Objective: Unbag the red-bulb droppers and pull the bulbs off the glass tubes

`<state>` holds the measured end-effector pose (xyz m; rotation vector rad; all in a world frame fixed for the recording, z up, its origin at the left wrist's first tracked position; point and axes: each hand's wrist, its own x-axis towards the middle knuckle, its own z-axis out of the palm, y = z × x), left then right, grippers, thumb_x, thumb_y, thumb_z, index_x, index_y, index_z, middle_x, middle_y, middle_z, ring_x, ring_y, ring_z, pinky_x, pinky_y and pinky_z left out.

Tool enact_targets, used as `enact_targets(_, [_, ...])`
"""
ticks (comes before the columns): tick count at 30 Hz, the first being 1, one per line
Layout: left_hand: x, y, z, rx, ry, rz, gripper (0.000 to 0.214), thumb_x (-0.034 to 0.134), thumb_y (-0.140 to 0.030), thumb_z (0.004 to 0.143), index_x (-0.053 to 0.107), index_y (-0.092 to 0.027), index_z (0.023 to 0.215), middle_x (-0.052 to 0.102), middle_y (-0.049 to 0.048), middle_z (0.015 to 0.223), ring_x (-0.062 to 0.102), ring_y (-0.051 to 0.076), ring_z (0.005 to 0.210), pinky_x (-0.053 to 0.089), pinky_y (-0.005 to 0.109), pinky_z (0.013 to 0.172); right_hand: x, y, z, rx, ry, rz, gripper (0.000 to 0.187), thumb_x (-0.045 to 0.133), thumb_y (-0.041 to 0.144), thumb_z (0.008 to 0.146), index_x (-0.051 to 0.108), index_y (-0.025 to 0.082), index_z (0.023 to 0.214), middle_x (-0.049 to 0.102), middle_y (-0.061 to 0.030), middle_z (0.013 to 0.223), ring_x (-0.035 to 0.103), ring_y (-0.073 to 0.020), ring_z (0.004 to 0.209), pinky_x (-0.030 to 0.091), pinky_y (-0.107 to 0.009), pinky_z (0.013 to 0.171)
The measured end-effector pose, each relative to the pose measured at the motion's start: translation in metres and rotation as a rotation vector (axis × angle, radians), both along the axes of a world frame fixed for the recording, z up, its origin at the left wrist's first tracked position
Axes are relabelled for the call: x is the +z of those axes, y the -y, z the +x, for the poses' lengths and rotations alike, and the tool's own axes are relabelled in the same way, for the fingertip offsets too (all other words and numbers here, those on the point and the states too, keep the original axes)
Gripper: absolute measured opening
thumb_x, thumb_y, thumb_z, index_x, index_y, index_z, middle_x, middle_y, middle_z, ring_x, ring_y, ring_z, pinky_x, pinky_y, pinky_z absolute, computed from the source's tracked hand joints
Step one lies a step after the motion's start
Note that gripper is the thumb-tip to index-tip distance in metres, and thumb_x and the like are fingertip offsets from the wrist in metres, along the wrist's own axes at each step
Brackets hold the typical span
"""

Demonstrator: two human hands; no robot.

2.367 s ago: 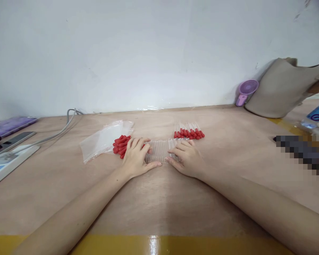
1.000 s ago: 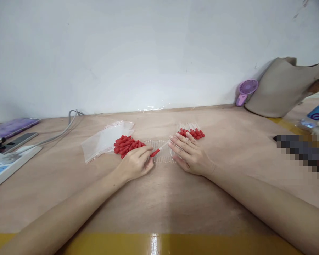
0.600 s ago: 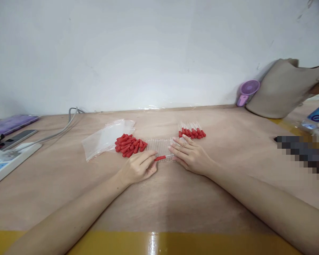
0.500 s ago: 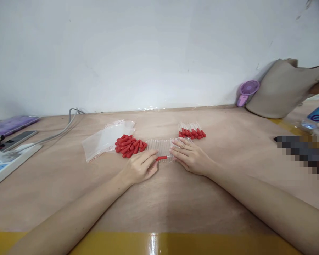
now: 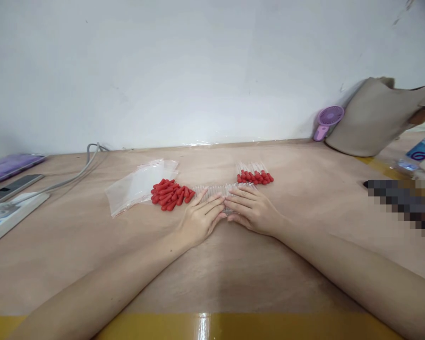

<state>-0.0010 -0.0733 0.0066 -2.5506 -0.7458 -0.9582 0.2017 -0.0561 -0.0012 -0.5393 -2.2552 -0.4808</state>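
Note:
My left hand (image 5: 200,220) and my right hand (image 5: 257,212) meet fingertip to fingertip over a row of clear glass dropper tubes (image 5: 217,190). The left fingers are bent down with the thumb tucked under; the red rubber bulb they gripped is now hidden beneath them. In my right hand, thumb and fingers close on a glass tube, of which only a sliver shows between the hands. A pile of red rubber bulbs (image 5: 172,194) lies left of the row. Behind my right hand lie several glass droppers with red bulbs fitted (image 5: 255,176), bulb ends toward me.
Clear zip bags (image 5: 136,184) lie behind the bulb pile. At left are a power strip (image 5: 24,212) with a grey cable (image 5: 74,178), a phone (image 5: 17,186) and a purple packet (image 5: 14,165). A purple fan (image 5: 328,120), grey bag (image 5: 366,118) and bottle (image 5: 423,148) stand at right.
My left hand has moved right, up against my right hand, and the red bulb between them has gone out of sight. My right hand stays nearly in place.

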Motion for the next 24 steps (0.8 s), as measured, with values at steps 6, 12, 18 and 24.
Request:
enact_targets(6, [0.007,0.002,-0.001,0.008,-0.063,-0.029,0.018,0.046,-0.019,0.087,0.061,-0.016,0.096,0.064,0.0083,0.109,0.055,0.021,0.109,0.021,0.052,0.109,-0.004,0.0,-0.001,0.056,0.015,0.02,0.022,0.05,0.021,0.086,0.062,0.013,0.103,0.066,-0.0096,0.104,0.061,-0.0184,0.1,0.051,-0.032,0.09])
enact_targets(12, [0.012,0.005,-0.003,-0.012,-0.123,-0.06,0.018,0.044,-0.017,0.086,0.062,-0.018,0.089,0.066,0.0053,0.106,0.055,0.021,0.11,0.01,0.054,0.11,-0.003,0.005,0.001,0.084,0.046,0.104,0.018,0.052,0.018,0.085,0.062,0.011,0.098,0.068,-0.0104,0.098,0.061,-0.0183,0.1,0.05,-0.032,0.092])
enact_targets(18, [0.011,0.006,-0.007,-0.025,-0.137,-0.083,0.017,0.042,-0.016,0.087,0.059,-0.017,0.087,0.068,0.0044,0.1,0.055,0.019,0.11,0.005,0.053,0.111,0.003,0.01,0.0,0.071,0.088,0.199,0.017,0.05,0.019,0.087,0.063,0.012,0.096,0.068,-0.0081,0.098,0.06,-0.0174,0.101,0.05,-0.031,0.094])
enact_targets(24, [0.012,0.01,-0.011,-0.034,-0.116,-0.139,0.017,0.042,-0.015,0.086,0.059,-0.016,0.088,0.068,0.0047,0.1,0.056,0.02,0.109,0.006,0.053,0.111,0.005,0.011,0.001,0.099,0.103,0.228,0.016,0.053,0.017,0.084,0.062,0.009,0.096,0.068,-0.0096,0.098,0.06,-0.0194,0.102,0.051,-0.032,0.093])
